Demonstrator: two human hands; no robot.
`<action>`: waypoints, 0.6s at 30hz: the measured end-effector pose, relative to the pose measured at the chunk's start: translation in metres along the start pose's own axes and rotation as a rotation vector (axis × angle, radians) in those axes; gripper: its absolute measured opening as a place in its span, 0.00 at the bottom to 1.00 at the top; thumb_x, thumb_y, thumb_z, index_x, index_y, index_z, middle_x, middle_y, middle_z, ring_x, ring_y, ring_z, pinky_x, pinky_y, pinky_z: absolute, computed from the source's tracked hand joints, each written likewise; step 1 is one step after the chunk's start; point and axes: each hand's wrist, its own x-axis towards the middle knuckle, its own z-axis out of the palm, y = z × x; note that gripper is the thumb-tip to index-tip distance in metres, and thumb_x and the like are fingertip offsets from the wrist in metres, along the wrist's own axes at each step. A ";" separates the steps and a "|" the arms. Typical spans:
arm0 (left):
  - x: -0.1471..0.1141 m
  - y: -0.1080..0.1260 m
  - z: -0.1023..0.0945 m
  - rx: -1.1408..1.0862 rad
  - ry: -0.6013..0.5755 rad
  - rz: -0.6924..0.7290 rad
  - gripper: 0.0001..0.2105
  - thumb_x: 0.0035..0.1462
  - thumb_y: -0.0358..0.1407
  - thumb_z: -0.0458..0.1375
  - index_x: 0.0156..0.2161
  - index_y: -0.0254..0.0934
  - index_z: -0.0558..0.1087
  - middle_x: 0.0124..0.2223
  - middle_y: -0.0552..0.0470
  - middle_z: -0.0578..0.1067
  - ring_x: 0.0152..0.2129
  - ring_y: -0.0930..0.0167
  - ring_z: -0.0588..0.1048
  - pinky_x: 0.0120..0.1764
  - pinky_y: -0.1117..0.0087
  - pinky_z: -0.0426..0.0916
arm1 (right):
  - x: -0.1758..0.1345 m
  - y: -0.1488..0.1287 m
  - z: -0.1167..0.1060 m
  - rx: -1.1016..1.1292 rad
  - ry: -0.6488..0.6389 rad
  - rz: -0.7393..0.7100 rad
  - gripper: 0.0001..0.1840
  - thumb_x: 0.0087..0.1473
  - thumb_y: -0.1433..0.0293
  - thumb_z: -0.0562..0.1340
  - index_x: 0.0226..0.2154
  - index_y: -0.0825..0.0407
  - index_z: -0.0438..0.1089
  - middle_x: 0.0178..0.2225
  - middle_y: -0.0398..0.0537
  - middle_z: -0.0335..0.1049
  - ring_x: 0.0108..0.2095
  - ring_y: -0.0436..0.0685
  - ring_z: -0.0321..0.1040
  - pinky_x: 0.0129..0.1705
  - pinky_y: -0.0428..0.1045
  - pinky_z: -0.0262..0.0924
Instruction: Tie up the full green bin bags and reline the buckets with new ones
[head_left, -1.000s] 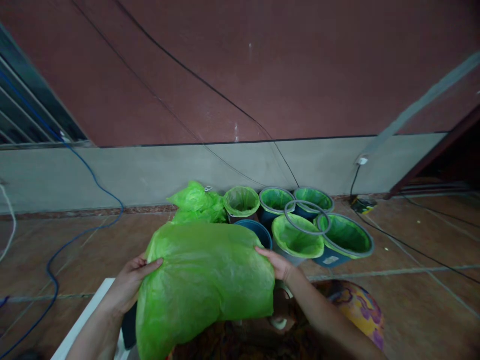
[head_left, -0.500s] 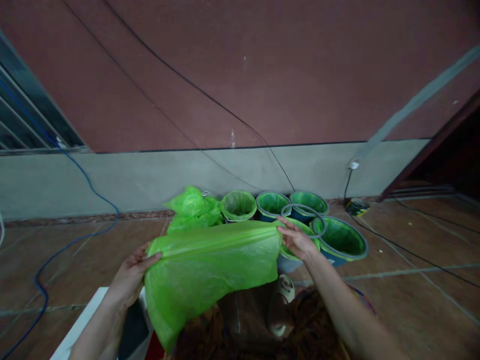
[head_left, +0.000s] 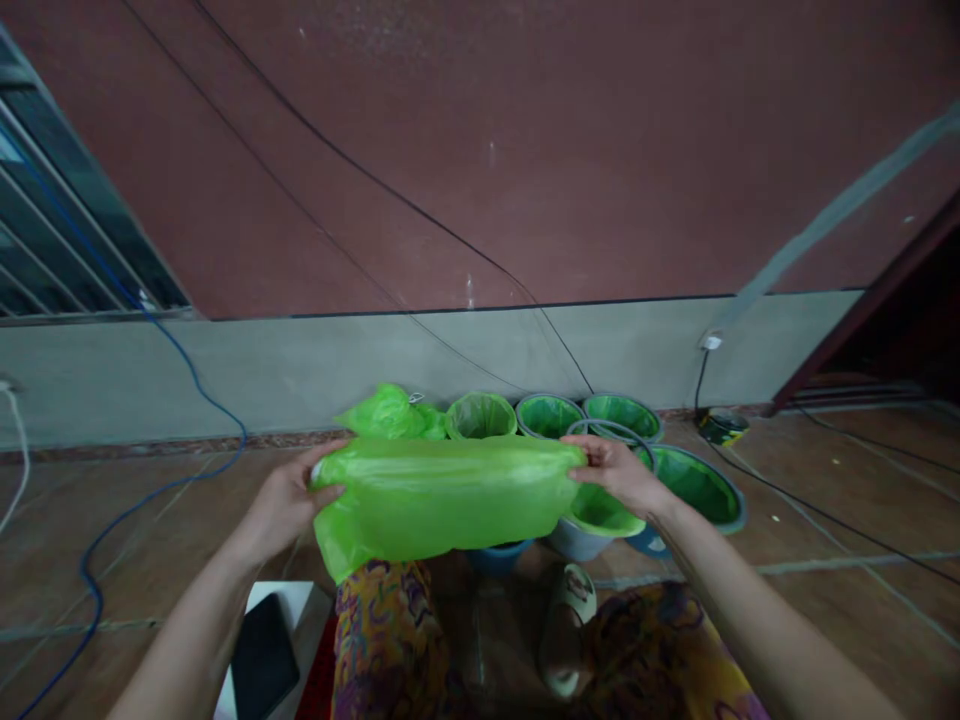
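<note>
A bright green plastic bag (head_left: 450, 500) is stretched sideways between my two hands, above my knees. My left hand (head_left: 296, 495) pinches its left end, thumb in front and fingers behind. At the other end, my right hand (head_left: 611, 468) grips the upper right corner. Beyond the bag stand several bins lined with green bags, among them a white-bodied bin (head_left: 581, 540) just below my right hand and a larger blue bin (head_left: 697, 485) to its right. A loose grey ring (head_left: 651, 455) lies over the bins, partly hidden by my right hand.
A heap of green bags (head_left: 390, 412) lies against the wall, left of the bins. Near my left forearm a black phone (head_left: 264, 655) rests on a white box (head_left: 304, 600). A blue cable (head_left: 161, 490) crosses the floor at left. A small black tin (head_left: 724, 428) stands at right.
The bag has been raised slightly and its hanging lower part is now shorter, gathered toward the top edge. My left hand has moved up and right. The view has shifted a little.
</note>
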 end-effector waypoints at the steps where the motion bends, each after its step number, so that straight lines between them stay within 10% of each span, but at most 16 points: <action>1: 0.004 -0.003 -0.001 0.080 0.000 0.047 0.31 0.33 0.34 0.71 0.50 0.39 0.76 0.43 0.49 0.80 0.36 0.63 0.78 0.37 0.71 0.73 | 0.002 0.003 0.002 -0.101 0.010 -0.016 0.23 0.34 0.73 0.71 0.38 0.52 0.75 0.32 0.45 0.77 0.31 0.55 0.72 0.37 0.50 0.65; 9: 0.018 -0.013 -0.006 0.705 0.135 0.254 0.14 0.44 0.36 0.61 0.39 0.41 0.79 0.44 0.45 0.79 0.44 0.56 0.75 0.53 0.63 0.65 | 0.004 0.005 -0.002 -0.961 0.088 -0.318 0.09 0.51 0.66 0.60 0.27 0.51 0.75 0.32 0.51 0.72 0.34 0.58 0.69 0.42 0.52 0.62; 13: 0.018 -0.018 -0.012 0.691 0.187 0.325 0.10 0.44 0.38 0.60 0.33 0.40 0.79 0.47 0.45 0.77 0.46 0.57 0.73 0.54 0.63 0.63 | 0.004 0.004 -0.009 -0.736 0.119 -0.387 0.12 0.52 0.60 0.61 0.29 0.51 0.73 0.46 0.53 0.70 0.47 0.59 0.67 0.51 0.53 0.59; 18: 0.010 -0.014 -0.004 0.117 0.176 0.272 0.14 0.40 0.45 0.65 0.31 0.37 0.76 0.47 0.46 0.76 0.47 0.60 0.71 0.51 0.68 0.64 | 0.006 0.015 -0.004 -0.175 0.195 -0.246 0.17 0.53 0.55 0.60 0.37 0.49 0.71 0.43 0.49 0.73 0.43 0.57 0.68 0.47 0.51 0.61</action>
